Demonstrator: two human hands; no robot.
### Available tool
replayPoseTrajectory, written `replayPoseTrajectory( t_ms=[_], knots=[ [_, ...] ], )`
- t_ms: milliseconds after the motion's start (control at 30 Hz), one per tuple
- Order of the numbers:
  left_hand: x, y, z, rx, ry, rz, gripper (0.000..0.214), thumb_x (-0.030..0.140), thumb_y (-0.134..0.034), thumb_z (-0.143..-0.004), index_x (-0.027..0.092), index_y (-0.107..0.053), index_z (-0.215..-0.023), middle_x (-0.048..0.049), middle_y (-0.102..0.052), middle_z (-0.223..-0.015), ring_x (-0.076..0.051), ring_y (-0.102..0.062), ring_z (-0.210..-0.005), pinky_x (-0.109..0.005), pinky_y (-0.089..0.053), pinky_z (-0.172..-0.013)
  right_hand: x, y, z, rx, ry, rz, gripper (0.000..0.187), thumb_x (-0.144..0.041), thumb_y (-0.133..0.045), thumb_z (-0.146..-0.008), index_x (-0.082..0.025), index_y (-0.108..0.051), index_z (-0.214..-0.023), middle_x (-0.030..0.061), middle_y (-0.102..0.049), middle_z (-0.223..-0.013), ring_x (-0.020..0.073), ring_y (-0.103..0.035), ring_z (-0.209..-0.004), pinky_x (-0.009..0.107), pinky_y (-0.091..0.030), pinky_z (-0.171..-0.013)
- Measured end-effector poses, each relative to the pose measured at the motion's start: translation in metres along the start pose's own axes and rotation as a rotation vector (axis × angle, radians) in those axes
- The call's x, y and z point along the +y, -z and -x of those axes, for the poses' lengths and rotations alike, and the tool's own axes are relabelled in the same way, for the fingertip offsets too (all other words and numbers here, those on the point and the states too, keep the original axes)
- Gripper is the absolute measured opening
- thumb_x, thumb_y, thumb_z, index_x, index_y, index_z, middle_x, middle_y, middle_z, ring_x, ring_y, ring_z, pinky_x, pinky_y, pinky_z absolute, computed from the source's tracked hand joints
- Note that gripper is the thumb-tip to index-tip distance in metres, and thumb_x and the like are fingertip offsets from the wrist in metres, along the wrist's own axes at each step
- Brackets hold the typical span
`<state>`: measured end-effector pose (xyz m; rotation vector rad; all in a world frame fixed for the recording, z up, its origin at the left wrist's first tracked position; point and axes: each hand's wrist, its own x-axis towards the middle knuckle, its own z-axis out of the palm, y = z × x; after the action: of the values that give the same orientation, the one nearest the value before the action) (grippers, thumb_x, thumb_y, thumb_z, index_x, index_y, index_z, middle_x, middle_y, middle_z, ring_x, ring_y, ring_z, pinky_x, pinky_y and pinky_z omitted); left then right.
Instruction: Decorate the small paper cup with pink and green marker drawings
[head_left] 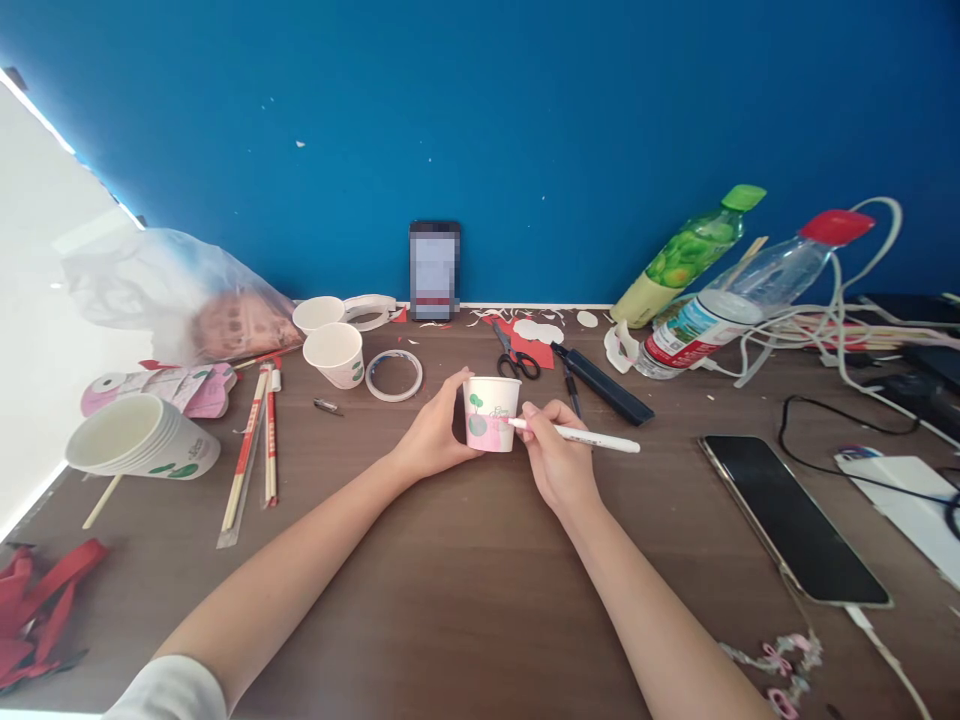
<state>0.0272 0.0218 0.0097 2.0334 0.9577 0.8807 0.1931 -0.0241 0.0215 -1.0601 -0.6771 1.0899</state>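
A paper cup (491, 412) stands upright in the middle of the desk, white with green tree prints and pink colouring on its lower half. My left hand (439, 425) wraps its left side, thumb near the base and fingers partly hidden behind it. Between the fingers of my right hand (559, 455) is a white marker pen (600, 439), its pink tip at the cup's right side. Whether the tip touches the paper I cannot tell. Just behind the cup lie black-handled scissors (519, 362) on red paper (536, 350).
Behind left are two paper cups (334, 358) and a tape roll (394, 376); a cup stack (142, 440) and wrapped chopsticks (247, 450) lie farther left. A phone (435, 270) leans on the blue wall. Rightward are bottles (701, 325), cables and another phone (795, 520).
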Motion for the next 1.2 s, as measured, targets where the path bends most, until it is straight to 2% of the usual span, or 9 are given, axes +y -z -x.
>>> replayPoseTrajectory(
  t_ms=[200, 533, 933, 1200],
  knots=[
    [-0.0006, -0.0001, 0.0006, 0.010, -0.018, -0.012, 0.092, 0.029, -0.082, -0.064, 0.022, -0.027, -0.138, -0.0167, -0.038, -0.151, -0.033, -0.040, -0.139, -0.044, -0.042, -0.109, 0.0012, -0.0002, -0.0006, 0.020, 0.000, 0.046, 0.046, -0.039, -0.081, -0.065, -0.020, -0.043, -0.048, -0.0062, -0.047, -0.046, 0.0092, -0.041, -0.053, 0.026, -0.035, -0.061],
    [0.0006, -0.0002, 0.0000, 0.008, -0.001, -0.026, 0.093, 0.029, -0.082, -0.064, 0.023, -0.028, -0.138, -0.0157, -0.038, -0.151, -0.033, -0.041, -0.138, -0.043, -0.043, -0.108, 0.0069, 0.0064, -0.0020, -0.019, 0.082, 0.140, 0.044, -0.036, -0.075, -0.071, -0.020, -0.041, -0.049, -0.0054, -0.044, -0.048, 0.0108, -0.039, -0.055, 0.028, -0.033, -0.061],
    [0.0020, 0.0006, 0.0000, 0.006, 0.005, 0.005, 0.091, 0.030, -0.081, -0.064, 0.022, -0.028, -0.137, -0.0164, -0.037, -0.151, -0.032, -0.042, -0.138, -0.045, -0.042, -0.109, 0.0073, 0.0077, -0.0023, -0.055, 0.071, 0.121, 0.041, -0.028, -0.073, -0.071, -0.021, -0.040, -0.049, -0.0063, -0.043, -0.045, 0.0105, -0.040, -0.052, 0.027, -0.031, -0.059],
    [0.0021, 0.0000, -0.0003, 0.016, 0.011, 0.000, 0.093, 0.029, -0.081, -0.063, 0.022, -0.027, -0.138, -0.0166, -0.038, -0.150, -0.033, -0.044, -0.137, -0.045, -0.042, -0.108, 0.0055, 0.0051, -0.0017, -0.081, 0.052, 0.088, 0.043, -0.030, -0.076, -0.068, -0.021, -0.039, -0.049, -0.0066, -0.044, -0.044, 0.0101, -0.040, -0.051, 0.027, -0.030, -0.057]
  ],
)
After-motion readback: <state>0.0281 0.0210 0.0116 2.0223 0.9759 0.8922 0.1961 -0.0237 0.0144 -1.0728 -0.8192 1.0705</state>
